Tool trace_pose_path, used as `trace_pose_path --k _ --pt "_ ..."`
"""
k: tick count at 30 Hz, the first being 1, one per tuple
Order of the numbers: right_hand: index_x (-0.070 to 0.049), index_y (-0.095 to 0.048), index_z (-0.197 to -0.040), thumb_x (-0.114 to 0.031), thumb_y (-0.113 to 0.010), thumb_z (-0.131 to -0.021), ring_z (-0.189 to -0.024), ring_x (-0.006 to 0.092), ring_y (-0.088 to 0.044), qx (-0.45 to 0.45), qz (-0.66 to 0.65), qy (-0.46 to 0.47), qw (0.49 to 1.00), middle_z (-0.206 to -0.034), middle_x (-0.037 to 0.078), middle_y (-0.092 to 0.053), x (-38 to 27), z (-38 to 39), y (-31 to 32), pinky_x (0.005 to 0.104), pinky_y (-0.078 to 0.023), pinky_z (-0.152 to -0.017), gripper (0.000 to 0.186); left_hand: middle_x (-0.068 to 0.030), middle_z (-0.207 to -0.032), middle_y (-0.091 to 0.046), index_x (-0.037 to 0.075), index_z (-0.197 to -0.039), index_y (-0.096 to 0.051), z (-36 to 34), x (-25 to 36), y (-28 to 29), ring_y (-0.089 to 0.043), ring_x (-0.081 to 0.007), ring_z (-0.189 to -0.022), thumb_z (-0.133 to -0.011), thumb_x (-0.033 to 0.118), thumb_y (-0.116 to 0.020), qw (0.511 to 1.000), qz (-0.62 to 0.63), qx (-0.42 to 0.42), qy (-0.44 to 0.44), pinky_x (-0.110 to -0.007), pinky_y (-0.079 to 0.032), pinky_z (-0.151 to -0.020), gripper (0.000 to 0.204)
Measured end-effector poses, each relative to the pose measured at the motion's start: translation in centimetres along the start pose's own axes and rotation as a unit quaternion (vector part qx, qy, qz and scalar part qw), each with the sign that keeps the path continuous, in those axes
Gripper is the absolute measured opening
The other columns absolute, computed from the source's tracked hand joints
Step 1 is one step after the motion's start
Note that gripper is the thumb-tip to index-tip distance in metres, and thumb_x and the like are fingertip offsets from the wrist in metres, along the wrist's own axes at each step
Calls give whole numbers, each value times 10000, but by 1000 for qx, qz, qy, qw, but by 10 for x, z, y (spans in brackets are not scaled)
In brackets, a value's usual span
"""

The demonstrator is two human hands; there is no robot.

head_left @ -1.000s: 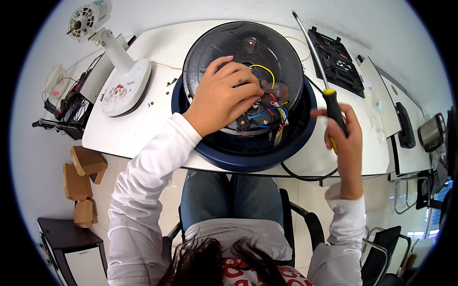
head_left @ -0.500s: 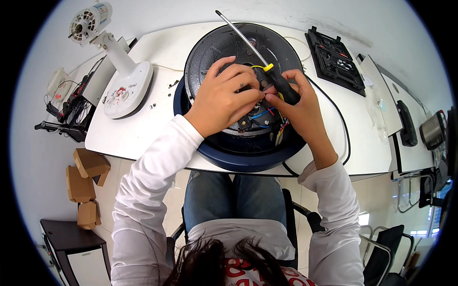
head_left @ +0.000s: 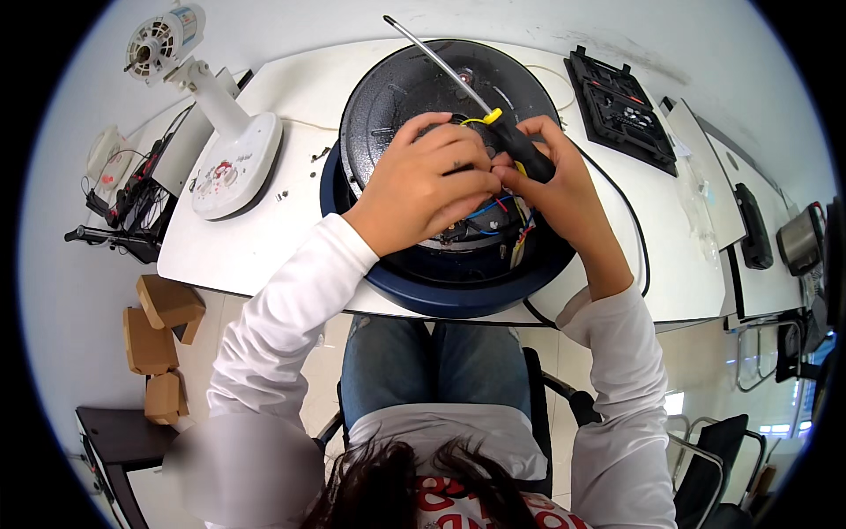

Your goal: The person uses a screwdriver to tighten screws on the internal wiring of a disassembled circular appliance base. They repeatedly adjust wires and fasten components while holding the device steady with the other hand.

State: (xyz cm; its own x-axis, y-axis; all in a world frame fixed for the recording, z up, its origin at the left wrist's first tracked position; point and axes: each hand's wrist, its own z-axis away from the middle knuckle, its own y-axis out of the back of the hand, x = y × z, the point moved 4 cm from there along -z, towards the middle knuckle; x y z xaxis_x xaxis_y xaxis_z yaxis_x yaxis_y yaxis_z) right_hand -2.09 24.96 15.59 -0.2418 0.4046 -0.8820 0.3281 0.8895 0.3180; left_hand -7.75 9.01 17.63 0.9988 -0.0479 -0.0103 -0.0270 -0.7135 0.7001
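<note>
A round black appliance with exposed wiring sits in a dark blue round housing at the table's front edge. My right hand keeps a screwdriver tucked between thumb and fingers, its black handle in the hand and its long shaft slanting up to the far left. The right fingertips meet those of my left hand over the middle of the appliance. My left hand is closed in a pinch; what lies between its fingertips is hidden. Blue, red and yellow wires show just below the hands.
A white fan stand with bare motor stands at the left, small screws near it. An open black tool case lies at the far right. A black cable curves along the right. Cardboard boxes sit on the floor.
Both hands have shifted slightly to the right, their fingertips still together. The screwdriver has moved a little, its tip now further left and higher. The black appliance has tilted slightly.
</note>
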Motion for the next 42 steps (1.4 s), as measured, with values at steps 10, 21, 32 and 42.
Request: trace_pose_path --k 10,21,32,42 --pt "-47 -502 -1020 -102 -742 -759 -603 58 -580 19 -2 -47 999 -818 33 -691 4 1 1 192 -426 -512 358 4 -911 -602 127 -871 -665 4 -12 8 -581 -196 -965 -729 117 -714 997 16 44 66 -429 -380 -965 151" --pt "-27 -500 -1015 -106 -720 -781 -847 123 -634 41 57 -16 997 -906 94 -692 7 1 1 249 -482 -720 330 -63 -871 -674 14 -844 -679 76 -57 76 -602 -221 -896 -733 0 -712 957 -20 61 282 -315 -458 -816 116" --pt "-25 -526 -1024 -61 -678 -800 -606 31 -490 52 24 -65 996 -1041 58 -617 -9 9 -5 170 -379 -507 273 -65 -825 -667 81 -793 -696 201 -88 90 -594 -261 -808 -716 85 -707 902 -173 -28 396 -360 -475 -714 78" --pt "-34 -535 -1050 -58 -676 -799 -564 22 -467 127 29 -54 990 -1078 59 -584 -15 22 2 152 -346 -467 289 -21 -848 -640 121 -816 -717 195 -114 56 -557 -229 -859 -741 125 -690 888 -211 -47 407 -355 -441 -755 80"
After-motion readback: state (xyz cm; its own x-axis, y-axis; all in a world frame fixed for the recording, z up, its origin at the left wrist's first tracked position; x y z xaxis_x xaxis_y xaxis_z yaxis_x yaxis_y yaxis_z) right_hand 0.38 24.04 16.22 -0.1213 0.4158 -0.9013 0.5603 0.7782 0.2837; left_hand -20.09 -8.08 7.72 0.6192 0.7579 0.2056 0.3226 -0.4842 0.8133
